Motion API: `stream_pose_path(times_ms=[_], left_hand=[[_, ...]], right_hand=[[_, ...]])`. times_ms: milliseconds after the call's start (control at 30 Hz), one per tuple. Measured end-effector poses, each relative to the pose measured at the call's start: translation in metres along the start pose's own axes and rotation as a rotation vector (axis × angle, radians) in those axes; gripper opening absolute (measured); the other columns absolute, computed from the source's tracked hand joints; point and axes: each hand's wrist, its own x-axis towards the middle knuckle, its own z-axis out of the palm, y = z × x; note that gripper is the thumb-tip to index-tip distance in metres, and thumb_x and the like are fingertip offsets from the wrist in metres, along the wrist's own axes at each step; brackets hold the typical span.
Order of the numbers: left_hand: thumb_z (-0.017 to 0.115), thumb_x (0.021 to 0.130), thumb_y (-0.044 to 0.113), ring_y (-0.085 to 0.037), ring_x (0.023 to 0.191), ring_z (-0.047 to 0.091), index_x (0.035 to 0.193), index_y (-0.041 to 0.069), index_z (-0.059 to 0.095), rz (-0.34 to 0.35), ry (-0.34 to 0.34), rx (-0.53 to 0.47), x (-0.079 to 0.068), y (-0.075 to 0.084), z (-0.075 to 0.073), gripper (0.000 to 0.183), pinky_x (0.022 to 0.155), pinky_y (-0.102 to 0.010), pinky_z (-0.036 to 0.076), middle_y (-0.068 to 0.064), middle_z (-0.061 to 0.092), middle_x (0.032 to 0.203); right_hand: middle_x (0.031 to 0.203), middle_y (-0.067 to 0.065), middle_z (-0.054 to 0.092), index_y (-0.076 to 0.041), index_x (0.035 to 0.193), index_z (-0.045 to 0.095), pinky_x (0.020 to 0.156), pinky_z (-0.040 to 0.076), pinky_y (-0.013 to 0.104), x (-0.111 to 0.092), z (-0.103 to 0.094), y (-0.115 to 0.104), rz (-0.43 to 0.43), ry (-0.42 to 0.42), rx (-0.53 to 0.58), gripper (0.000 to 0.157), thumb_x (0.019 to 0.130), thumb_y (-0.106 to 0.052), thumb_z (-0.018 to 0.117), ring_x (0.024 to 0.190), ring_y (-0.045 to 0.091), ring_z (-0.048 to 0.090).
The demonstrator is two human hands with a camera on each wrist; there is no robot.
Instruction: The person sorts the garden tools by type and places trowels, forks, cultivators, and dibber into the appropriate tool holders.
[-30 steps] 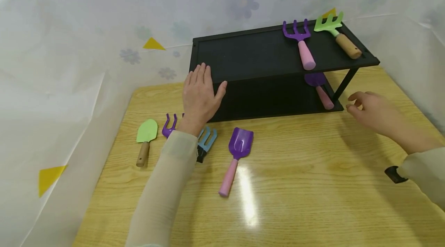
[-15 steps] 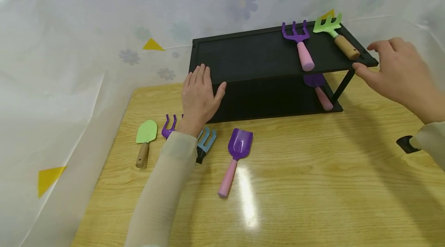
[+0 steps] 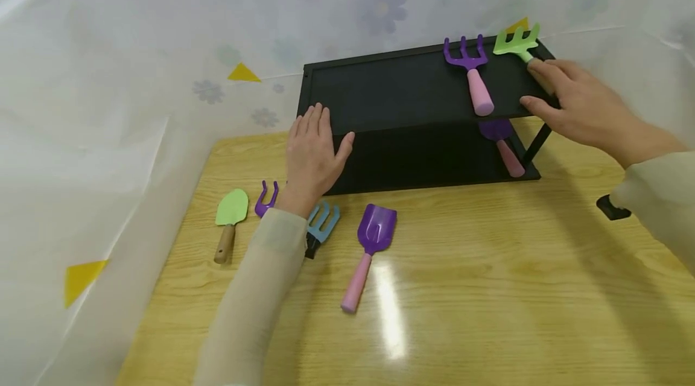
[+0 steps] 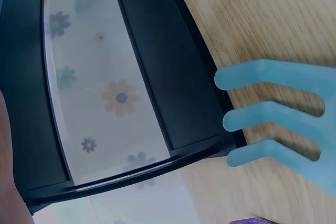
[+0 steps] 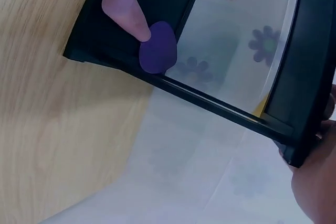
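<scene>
In the head view my left hand [image 3: 314,154] lies with straight fingers over the front left corner of a black two-tier rack [image 3: 380,93]. My right hand [image 3: 589,105] reaches over the rack's right end, fingers across the wooden handle of a green hand rake [image 3: 516,45]. The thumb stands apart from the handle, near the front edge. Left of it lies a purple hand rake [image 3: 478,90] with a pink handle. A purple trowel [image 3: 510,160] rests on the lower tier; the right wrist view shows its pink handle [image 5: 125,11].
On the wooden table [image 3: 461,283] lie a green trowel [image 3: 232,208], another purple rake [image 3: 265,208] partly behind my left arm, a blue rake [image 3: 323,223] and a purple shovel [image 3: 376,229] with a pink handle. A flower-patterned sheet [image 3: 347,6] hangs behind the rack.
My right hand has risen from beside the rack's right leg and moved left over the green rake's handle. The left hand stays at the rack's left corner.
</scene>
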Motion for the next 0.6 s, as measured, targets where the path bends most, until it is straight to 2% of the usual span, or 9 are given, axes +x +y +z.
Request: stream_pose_path(times_ms=[133,400,500,600], left_hand=[[0.031,0.103,0.057,-0.029,0.150,0.028,0.154,0.003,0.031,0.006,-0.003,0.000,-0.004,-0.009,-0.004,0.074,0.125,-0.044,0.018,-0.014,0.032,0.161],[0.032,0.105,0.050,-0.030,0.151,0.025,0.155,0.004,0.030,0.043,-0.046,-0.043,-0.011,-0.024,-0.014,0.067,0.125,-0.045,0.014,-0.015,0.030,0.161],[0.035,0.105,0.047,-0.029,0.152,0.023,0.155,0.006,0.030,0.062,-0.055,-0.056,-0.015,-0.024,-0.017,0.065,0.126,-0.045,0.012,-0.014,0.029,0.162],[0.040,0.104,0.044,-0.030,0.152,0.024,0.155,0.007,0.031,0.095,-0.036,-0.054,-0.021,-0.022,-0.019,0.063,0.126,-0.045,0.012,-0.014,0.029,0.162]], right_hand=[[0.163,0.024,0.015,-0.018,0.161,0.011,0.114,0.017,0.068,0.002,0.010,-0.005,-0.003,0.015,-0.052,0.067,0.105,-0.045,0.034,0.145,0.053,0.020],[0.158,0.019,0.035,-0.024,0.160,0.021,0.105,0.030,0.070,0.004,0.037,-0.017,0.046,0.237,-0.153,0.059,0.103,-0.035,0.033,0.137,0.050,0.039],[0.156,0.016,0.038,-0.025,0.158,0.025,0.103,0.033,0.070,0.004,0.042,-0.018,0.058,0.291,-0.161,0.057,0.102,-0.034,0.034,0.135,0.048,0.042],[0.156,0.014,0.039,-0.026,0.158,0.026,0.102,0.033,0.070,0.004,0.043,-0.018,0.069,0.311,-0.156,0.057,0.102,-0.034,0.033,0.135,0.048,0.042]])
